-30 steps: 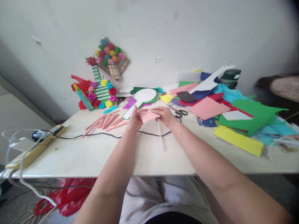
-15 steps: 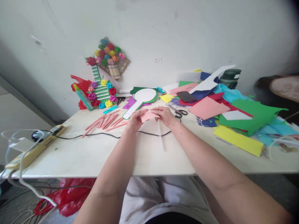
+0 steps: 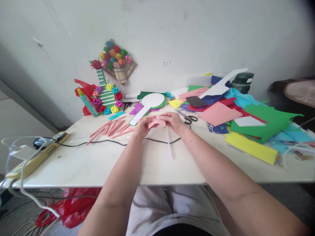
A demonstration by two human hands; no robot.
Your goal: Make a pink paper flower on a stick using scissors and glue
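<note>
Between my two hands is a small piece of pink paper (image 3: 157, 122), held up over the table and curved downward at its near edge. My left hand (image 3: 144, 126) pinches its left end, and my right hand (image 3: 172, 121) pinches the right end. A thin white stick (image 3: 169, 144) slants down from under my right fingers; whether they grip it I cannot tell. Several rolled pink paper sticks (image 3: 115, 127) lie left of my left hand. Just beyond my hands is a white round-headed cutout (image 3: 153, 100) with a green border. Black-handled scissors (image 3: 188, 118) lie right of my right hand.
Coloured paper sheets (image 3: 265, 121), a phone (image 3: 197, 101) and a dark green flask (image 3: 242, 82) crowd the right side. A black cable (image 3: 98, 141) crosses the table from a power strip (image 3: 41, 154). A glue bottle (image 3: 89, 104) and a flower-decorated guitar shape (image 3: 107, 95) stand back left.
The near edge of the pink paper has curled up toward my fingers, so less of it hangs down. My hands have stayed almost in place.
</note>
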